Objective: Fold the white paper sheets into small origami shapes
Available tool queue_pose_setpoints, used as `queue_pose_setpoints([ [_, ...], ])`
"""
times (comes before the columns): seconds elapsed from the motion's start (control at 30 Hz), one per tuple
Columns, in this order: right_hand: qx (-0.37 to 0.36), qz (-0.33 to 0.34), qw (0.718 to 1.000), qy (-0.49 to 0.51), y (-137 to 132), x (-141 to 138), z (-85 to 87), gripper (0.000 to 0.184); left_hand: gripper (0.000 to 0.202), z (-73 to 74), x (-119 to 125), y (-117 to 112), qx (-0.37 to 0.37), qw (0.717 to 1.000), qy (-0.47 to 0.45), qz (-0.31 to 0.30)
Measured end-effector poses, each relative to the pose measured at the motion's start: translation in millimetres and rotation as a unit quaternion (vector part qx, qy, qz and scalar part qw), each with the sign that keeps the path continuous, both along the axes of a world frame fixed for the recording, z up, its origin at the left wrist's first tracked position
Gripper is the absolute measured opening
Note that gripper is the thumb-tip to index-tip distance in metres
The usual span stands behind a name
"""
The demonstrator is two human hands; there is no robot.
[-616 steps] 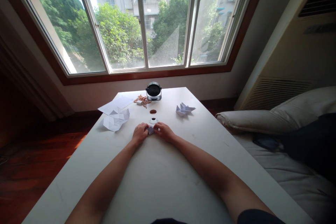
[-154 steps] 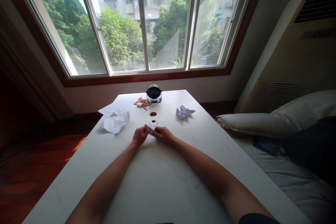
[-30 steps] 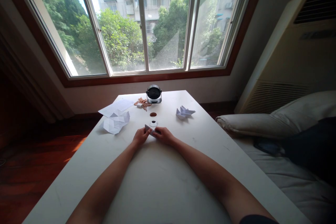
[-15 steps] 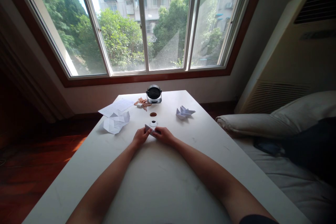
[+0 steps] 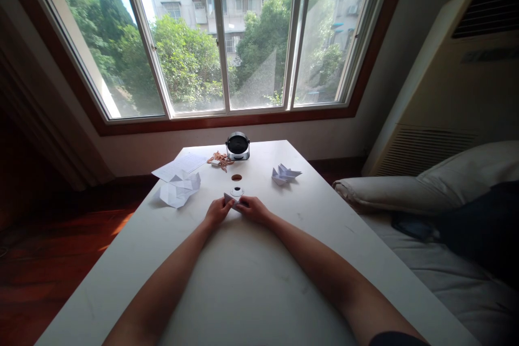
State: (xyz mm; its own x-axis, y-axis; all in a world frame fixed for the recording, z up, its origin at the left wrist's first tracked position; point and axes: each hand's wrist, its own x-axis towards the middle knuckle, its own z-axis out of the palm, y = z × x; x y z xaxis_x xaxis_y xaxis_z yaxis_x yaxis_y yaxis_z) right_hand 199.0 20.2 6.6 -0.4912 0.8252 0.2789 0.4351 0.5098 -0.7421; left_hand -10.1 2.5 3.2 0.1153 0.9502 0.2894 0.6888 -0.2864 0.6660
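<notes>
Between my two hands is a small piece of folded paper (image 5: pixel 229 198), one pointed corner of it sticking up. My left hand (image 5: pixel 218 211) grips its left side, with the thumb on the near face. On the other side my right hand (image 5: pixel 253 208) pinches it, fingers closed. Much of the paper is covered by my fingers. Just beyond the hands lies a white ring-shaped cover (image 5: pixel 237 191) with a dark centre. Farther right rests a folded paper figure (image 5: pixel 286 173) with several points.
The white table (image 5: pixel 243 281) bears creased paper (image 5: pixel 178 190) and a written sheet (image 5: pixel 184 163) at left. A black round device on a stand (image 5: pixel 238 147) and an orange cord (image 5: pixel 222 160) sit at the far end. A sofa (image 5: pixel 405 194) stands to the right.
</notes>
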Motion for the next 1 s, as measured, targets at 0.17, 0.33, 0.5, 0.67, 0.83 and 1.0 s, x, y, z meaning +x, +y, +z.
queue_pose_setpoints([
  [0.17,0.001,-0.003,1.0,-0.001,-0.5,-0.6,-0.5,0.033,0.042,0.1,-0.4,-0.1,-0.008,1.0,-0.001,-0.007],
  [0.33,0.01,0.0,1.0,0.001,0.1,-0.8,-1.7,0.032,0.032,-1.2,-1.8,1.9,-0.014,1.0,-0.014,-0.008],
  [0.5,0.011,0.001,1.0,0.004,0.6,-1.6,-2.0,0.028,0.015,-4.6,-2.7,3.4,-0.04,0.998,-0.035,-0.017],
  [0.67,0.013,0.002,1.0,0.009,0.9,-1.2,-2.4,0.026,0.015,-2.8,-0.5,-0.4,-0.037,0.998,-0.03,-0.036],
  [0.83,0.018,-0.004,1.0,0.011,1.7,-0.5,-4.2,0.026,0.017,-1.0,-0.2,-1.9,-0.026,0.998,-0.027,-0.04],
  [1.0,0.029,-0.012,0.999,0.013,2.5,-0.4,-5.0,0.025,0.016,-2.5,-0.4,-1.3,-0.013,0.998,-0.037,-0.05],
])
